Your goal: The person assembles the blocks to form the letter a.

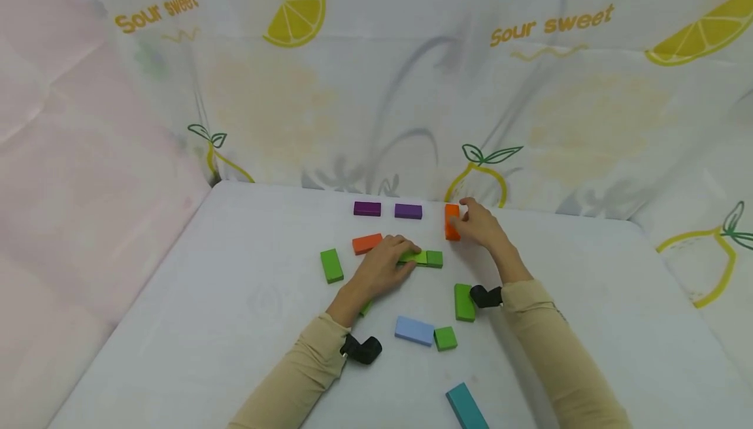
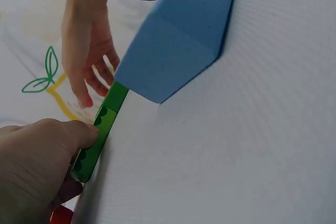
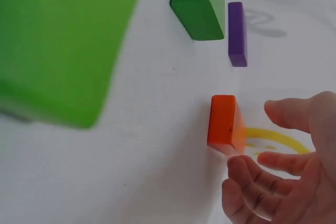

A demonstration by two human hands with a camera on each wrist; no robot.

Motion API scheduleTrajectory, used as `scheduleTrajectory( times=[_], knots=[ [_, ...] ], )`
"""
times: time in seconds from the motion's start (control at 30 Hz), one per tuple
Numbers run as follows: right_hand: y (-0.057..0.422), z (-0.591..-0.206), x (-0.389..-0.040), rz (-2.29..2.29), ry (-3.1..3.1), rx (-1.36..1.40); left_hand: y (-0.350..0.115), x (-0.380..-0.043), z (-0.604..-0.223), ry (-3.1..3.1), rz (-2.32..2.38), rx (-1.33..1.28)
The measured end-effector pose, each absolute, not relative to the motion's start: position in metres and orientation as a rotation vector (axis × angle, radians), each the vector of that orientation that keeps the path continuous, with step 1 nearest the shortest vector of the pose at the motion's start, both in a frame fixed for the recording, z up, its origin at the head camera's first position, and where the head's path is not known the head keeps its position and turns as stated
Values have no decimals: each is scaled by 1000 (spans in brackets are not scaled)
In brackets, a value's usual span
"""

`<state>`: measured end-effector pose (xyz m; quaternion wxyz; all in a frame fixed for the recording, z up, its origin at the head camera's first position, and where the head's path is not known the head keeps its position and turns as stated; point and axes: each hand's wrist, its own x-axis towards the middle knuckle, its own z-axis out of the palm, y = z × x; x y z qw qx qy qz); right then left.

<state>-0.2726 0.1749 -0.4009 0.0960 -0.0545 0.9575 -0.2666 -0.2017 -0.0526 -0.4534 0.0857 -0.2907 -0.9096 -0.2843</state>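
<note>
The orange block (image 3: 221, 121) sits near the far edge of the bench (image 1: 235, 318); the right hand's (image 1: 479, 227) fingers are parted beside it, with no grip that I can see. A clumsy nudge could topple it. The left hand (image 1: 384, 265) pinches a light green block (image 1: 420, 259); slipping might jostle the small green block (image 1: 434, 259) rightward. No containers in sight.

Orange block (image 1: 451, 222) right of light-green block (image 1: 421, 258), apart
</note>
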Motion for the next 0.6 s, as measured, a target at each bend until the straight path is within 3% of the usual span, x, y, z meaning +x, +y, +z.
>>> scheduleTrajectory(
  times=[0.6],
  knots=[
    [166,-404,-286,-543,2796,-87,-53,-202,-455,-2724,-898,-860]
  ],
)
